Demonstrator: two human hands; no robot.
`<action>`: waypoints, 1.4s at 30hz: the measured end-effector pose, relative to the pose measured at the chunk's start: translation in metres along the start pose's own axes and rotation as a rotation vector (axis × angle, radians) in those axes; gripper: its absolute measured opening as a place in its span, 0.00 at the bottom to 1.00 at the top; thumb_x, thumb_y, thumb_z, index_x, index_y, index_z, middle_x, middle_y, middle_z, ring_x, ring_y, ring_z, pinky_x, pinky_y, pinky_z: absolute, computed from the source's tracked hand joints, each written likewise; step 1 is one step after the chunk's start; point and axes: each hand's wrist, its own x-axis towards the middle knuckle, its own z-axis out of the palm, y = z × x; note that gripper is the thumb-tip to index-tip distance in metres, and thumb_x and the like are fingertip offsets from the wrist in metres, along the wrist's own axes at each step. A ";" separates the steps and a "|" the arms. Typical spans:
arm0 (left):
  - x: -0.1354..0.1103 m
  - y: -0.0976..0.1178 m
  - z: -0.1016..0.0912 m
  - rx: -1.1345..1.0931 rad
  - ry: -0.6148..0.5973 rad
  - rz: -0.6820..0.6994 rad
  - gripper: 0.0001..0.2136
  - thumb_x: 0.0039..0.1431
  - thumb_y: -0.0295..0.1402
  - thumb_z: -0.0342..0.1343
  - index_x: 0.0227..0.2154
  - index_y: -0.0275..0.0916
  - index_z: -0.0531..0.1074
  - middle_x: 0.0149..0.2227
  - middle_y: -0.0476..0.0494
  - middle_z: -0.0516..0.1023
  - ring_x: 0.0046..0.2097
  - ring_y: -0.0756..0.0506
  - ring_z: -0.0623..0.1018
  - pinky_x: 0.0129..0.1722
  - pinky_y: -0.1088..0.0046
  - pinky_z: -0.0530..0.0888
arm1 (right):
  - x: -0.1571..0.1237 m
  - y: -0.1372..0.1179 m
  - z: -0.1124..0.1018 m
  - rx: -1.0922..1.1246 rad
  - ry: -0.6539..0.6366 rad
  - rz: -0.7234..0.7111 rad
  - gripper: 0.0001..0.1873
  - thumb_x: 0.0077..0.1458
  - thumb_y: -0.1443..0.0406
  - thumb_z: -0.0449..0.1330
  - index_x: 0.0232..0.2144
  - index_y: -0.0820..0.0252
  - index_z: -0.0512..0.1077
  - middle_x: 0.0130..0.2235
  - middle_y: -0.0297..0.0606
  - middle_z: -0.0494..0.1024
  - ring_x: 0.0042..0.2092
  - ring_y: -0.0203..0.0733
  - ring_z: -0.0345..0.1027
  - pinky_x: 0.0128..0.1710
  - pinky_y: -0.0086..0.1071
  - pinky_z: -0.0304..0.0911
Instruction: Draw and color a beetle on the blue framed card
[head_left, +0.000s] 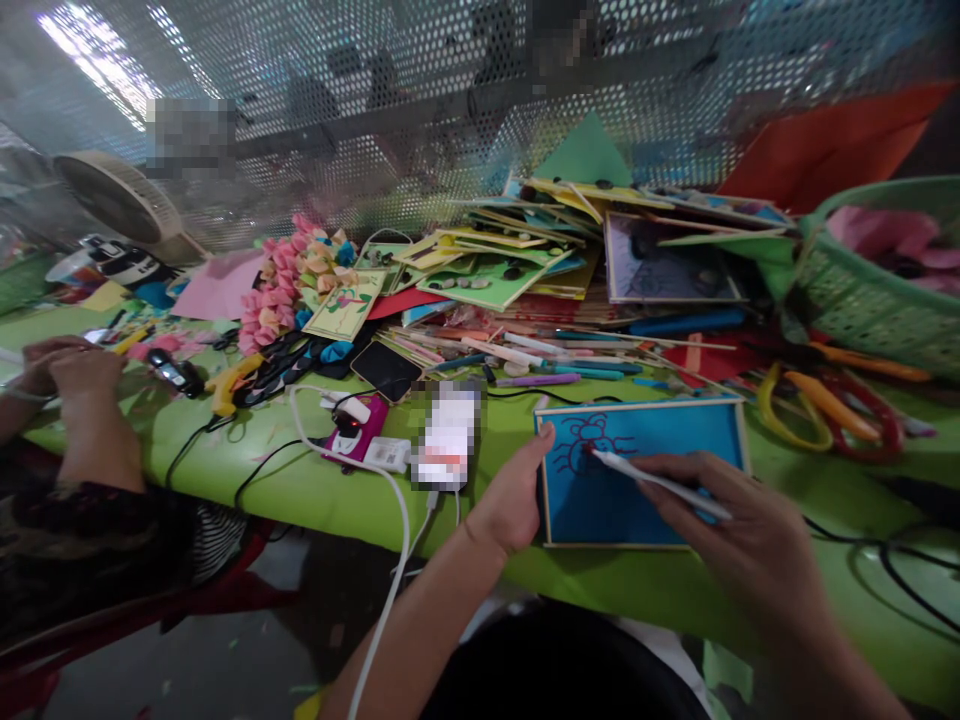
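Note:
A blue board (637,505) with a pale wooden frame lies on the green table in front of me. Dark red lines on its left half form a drawing (589,450) of a small creature with several legs. My left hand (517,495) grips the board's left edge, thumb on top of the frame and fingers hidden beneath. In my right hand (720,510) is a white marker (660,482), pinched between thumb and fingers, its tip at the drawing.
A phone (448,435) and a purple power strip (356,430) with cables stand left of the board. Behind are piled framed cards (495,275) and scattered pens (536,378). Scissors (832,410) and a green basket (877,270) sit right. Another person's hands (75,370) rest far left.

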 end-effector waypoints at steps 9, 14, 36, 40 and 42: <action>-0.004 0.002 0.010 0.042 0.046 0.001 0.23 0.77 0.43 0.55 0.63 0.32 0.81 0.52 0.31 0.89 0.62 0.29 0.85 0.70 0.46 0.74 | 0.002 -0.002 0.003 0.005 0.018 0.004 0.08 0.65 0.58 0.69 0.42 0.49 0.88 0.38 0.35 0.91 0.35 0.46 0.87 0.36 0.33 0.79; -0.010 0.003 0.018 0.062 0.086 0.020 0.23 0.79 0.41 0.50 0.65 0.36 0.79 0.49 0.36 0.90 0.61 0.29 0.85 0.70 0.44 0.73 | 0.000 0.001 0.004 -0.016 0.007 0.021 0.09 0.65 0.57 0.68 0.43 0.48 0.88 0.38 0.37 0.91 0.35 0.47 0.87 0.37 0.35 0.80; -0.002 0.002 0.003 0.174 0.042 0.056 0.28 0.64 0.54 0.69 0.53 0.33 0.86 0.48 0.29 0.90 0.61 0.25 0.85 0.69 0.43 0.74 | -0.013 0.002 -0.001 0.044 0.086 0.163 0.10 0.66 0.52 0.69 0.44 0.46 0.86 0.39 0.35 0.89 0.37 0.48 0.85 0.39 0.36 0.80; -0.007 0.001 0.000 0.282 0.102 0.117 0.29 0.58 0.56 0.73 0.50 0.34 0.86 0.49 0.30 0.90 0.60 0.26 0.85 0.66 0.45 0.76 | -0.021 -0.001 -0.008 0.142 0.200 0.312 0.10 0.61 0.52 0.72 0.41 0.46 0.87 0.37 0.35 0.89 0.35 0.49 0.84 0.36 0.34 0.80; -0.012 0.001 0.000 0.365 0.143 0.173 0.28 0.57 0.55 0.74 0.49 0.35 0.87 0.50 0.32 0.90 0.59 0.27 0.86 0.66 0.47 0.76 | -0.024 0.000 -0.013 0.165 0.234 0.362 0.10 0.58 0.51 0.73 0.39 0.45 0.87 0.36 0.36 0.89 0.34 0.50 0.83 0.34 0.35 0.80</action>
